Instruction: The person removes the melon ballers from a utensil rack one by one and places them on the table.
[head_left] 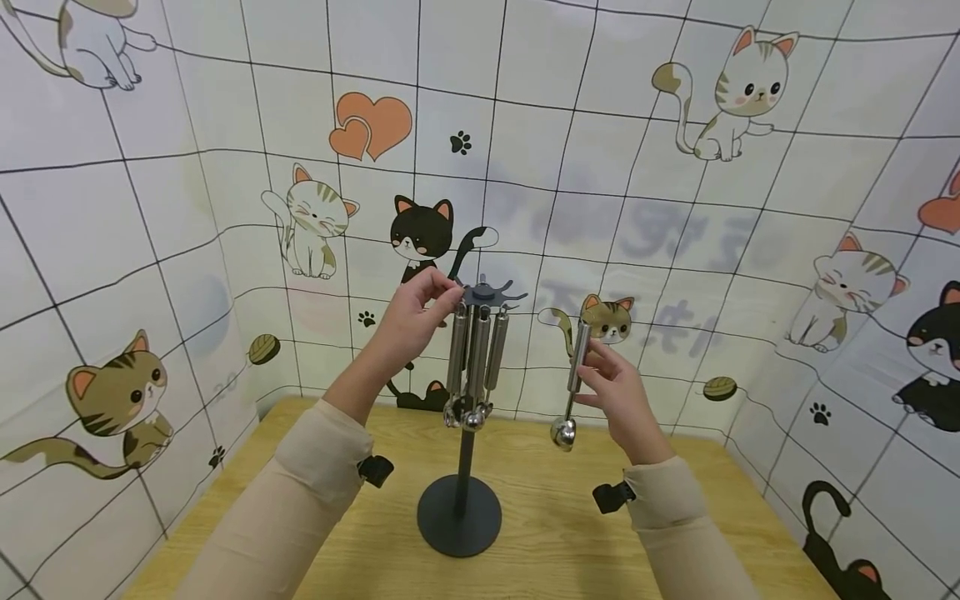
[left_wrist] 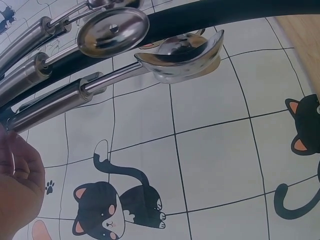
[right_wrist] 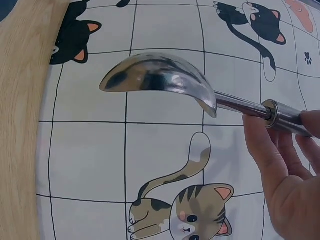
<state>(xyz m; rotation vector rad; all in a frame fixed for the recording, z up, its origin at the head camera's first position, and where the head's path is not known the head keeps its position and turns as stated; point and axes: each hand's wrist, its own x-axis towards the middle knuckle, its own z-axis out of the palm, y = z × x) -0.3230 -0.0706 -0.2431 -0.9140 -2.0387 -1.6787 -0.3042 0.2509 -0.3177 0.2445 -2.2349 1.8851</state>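
The right hand point(head_left: 617, 396) pinches one steel ladle point(head_left: 574, 380) by its handle, and the bowl is below these fingers. The left hand point(head_left: 416, 315) seems to pinch the top of the dark stand point(head_left: 466, 462), though this contact is partly hidden; other steel utensils point(head_left: 475, 358) hang just beneath its fingers.

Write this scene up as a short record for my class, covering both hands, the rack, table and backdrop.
Left hand: pinches the dark rack at its top edge
Right hand: holds a metal ladle, bowl down
Rack: upright on a round base, several metal utensils hanging
Table: wood-grained
Backdrop: white, with grid lines and cartoon cats
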